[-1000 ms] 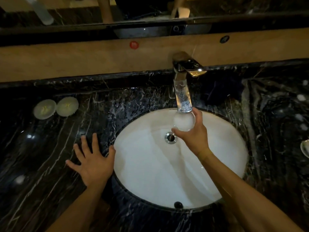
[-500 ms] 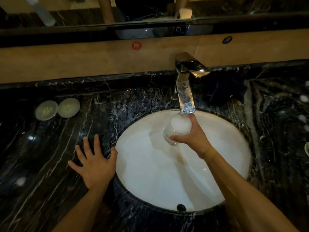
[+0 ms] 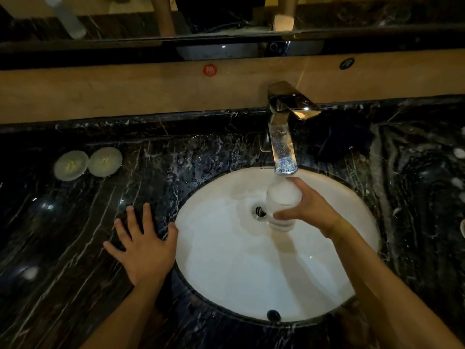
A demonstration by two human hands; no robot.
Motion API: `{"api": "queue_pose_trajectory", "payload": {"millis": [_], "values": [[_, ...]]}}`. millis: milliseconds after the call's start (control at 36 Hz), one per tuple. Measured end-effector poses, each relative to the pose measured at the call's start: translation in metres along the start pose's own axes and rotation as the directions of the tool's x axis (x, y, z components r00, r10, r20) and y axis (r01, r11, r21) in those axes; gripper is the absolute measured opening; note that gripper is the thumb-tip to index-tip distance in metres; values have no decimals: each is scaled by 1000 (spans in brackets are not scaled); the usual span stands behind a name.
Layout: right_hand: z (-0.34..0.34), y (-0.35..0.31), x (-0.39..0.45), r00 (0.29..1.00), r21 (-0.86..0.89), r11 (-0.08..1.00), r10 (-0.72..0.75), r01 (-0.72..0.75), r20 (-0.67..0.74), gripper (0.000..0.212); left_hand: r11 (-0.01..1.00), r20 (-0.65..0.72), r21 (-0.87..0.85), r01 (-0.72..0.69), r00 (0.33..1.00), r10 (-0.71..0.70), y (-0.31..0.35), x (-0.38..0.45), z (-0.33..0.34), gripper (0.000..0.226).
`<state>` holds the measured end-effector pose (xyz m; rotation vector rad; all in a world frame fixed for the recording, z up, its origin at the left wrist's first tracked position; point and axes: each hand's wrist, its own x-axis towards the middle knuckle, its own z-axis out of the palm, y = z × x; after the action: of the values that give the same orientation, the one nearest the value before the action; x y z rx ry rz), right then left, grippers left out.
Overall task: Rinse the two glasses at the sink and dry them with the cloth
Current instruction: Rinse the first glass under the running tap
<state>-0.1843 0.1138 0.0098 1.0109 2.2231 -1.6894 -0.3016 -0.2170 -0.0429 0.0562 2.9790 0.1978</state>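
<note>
My right hand (image 3: 308, 210) grips a clear glass (image 3: 283, 197) upright over the white oval sink (image 3: 226, 273), right under the spout of the chrome tap (image 3: 284, 137). The glass is full of foamy white water. Water pours from the spout into it. My left hand (image 3: 146, 245) rests flat with spread fingers on the black marble counter (image 3: 63, 235) at the sink's left rim. A dark cloth (image 3: 344, 139) lies crumpled on the counter right of the tap. At the frame's right edge sits a pale rounded object (image 3: 462, 227), possibly the second glass.
Two round pale discs (image 3: 88, 163) lie on the counter at the far left. The drain (image 3: 260, 211) sits in the basin just left of the glass. A beige ledge (image 3: 125, 91) and a mirror run behind the tap.
My right hand tilted the glass leftward half a second ago and has brought it back upright under the stream. My left hand has stayed in place.
</note>
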Motion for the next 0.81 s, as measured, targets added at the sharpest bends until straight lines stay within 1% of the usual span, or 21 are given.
{"api": "queue_pose_trajectory", "payload": {"millis": [56, 139, 194, 250, 306, 361, 417, 472, 528, 583, 639, 722, 778, 806], "values": [[1, 3, 0, 995, 99, 995, -15, 5, 96, 87, 1000, 0, -1, 1, 1000, -1, 0, 0, 0, 81], [11, 4, 3, 988, 254, 966, -77, 41, 134, 86, 1000, 0, -3, 2, 1000, -2, 0, 0, -1, 81], [21, 3, 5, 991, 335, 940, -105, 70, 85, 90, 1000, 0, -6, 1, 1000, -1, 0, 0, -1, 81], [31, -1, 8, 994, 349, 931, -105, 108, -28, 91, 1000, -3, -10, 0, 1000, 0, 0, 0, 0, 80], [40, -9, 8, 980, 291, 944, -110, 156, -166, 86, 1000, -9, -13, -6, 1000, 6, 0, 0, 0, 80], [45, -14, 8, 945, 180, 964, -133, 193, -298, 85, 1000, -13, -12, -8, 1000, 8, 0, 0, 0, 80], [46, -15, 7, 904, 69, 974, -171, 214, -393, 84, 1000, -21, -11, -13, 1000, 12, 0, 0, 0, 81], [43, -12, 7, 869, -57, 977, -210, 207, -448, 82, 1000, -26, -10, -15, 1000, 15, 1, 0, 0, 82], [37, -11, 8, 865, -126, 977, -211, 172, -456, 81, 1000, -25, -10, -17, 1000, 16, 1, 0, 0, 82], [27, -12, 7, 889, -143, 983, -168, 117, -426, 82, 1000, -24, -7, -19, 1000, 19, 0, -1, 0, 82], [15, -10, 5, 931, -99, 993, -97, 66, -353, 84, 1000, -21, -6, -16, 1000, 16, 0, -1, 0, 82], [-1, -5, 3, 986, 41, 999, -18, 26, -167, 78, 1000, -28, -8, -17, 999, 16, 0, -2, 0, 81], [-7, -2, 2, 1000, 132, 991, 10, -8, -19, 75, 1000, -33, -11, -15, 999, 15, 0, -1, 0, 81], [-9, -1, 2, 999, 172, 985, 9, -18, 53, 77, 1000, -35, -12, -16, 999, 15, 0, -1, 1, 80]]}}
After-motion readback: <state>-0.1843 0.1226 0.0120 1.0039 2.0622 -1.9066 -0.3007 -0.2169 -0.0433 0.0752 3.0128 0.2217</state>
